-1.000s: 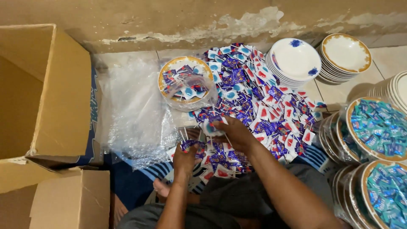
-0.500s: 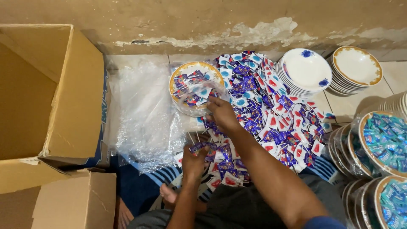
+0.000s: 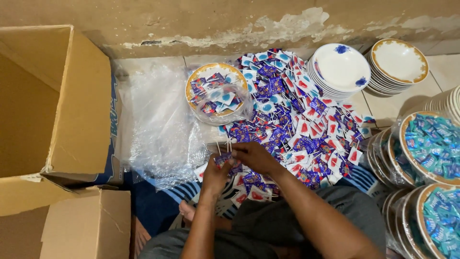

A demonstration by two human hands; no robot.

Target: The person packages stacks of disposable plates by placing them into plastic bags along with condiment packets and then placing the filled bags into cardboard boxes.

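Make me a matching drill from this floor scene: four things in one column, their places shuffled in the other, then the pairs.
Things:
1. cardboard box
2. blue-flowered plate stack
3. wrapped plates of teal sachets
4. bunch of lollipops

Places:
A. far right edge
B. between left hand and right hand
C. far left
D. by the wall, right of the candy pile

Pairs: 1-C, 2-D, 3-A, 4-B

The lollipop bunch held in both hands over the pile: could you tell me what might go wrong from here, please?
The left hand grips a bunch of lollipops by their thin sticks while the right hand adds to it; some could slip and fall back into the loose pile. The gold-rimmed plate sits inside a loose clear bag, so a nudge might spill its lollipops. The stacked white plates stand right against the pile and could be knocked.
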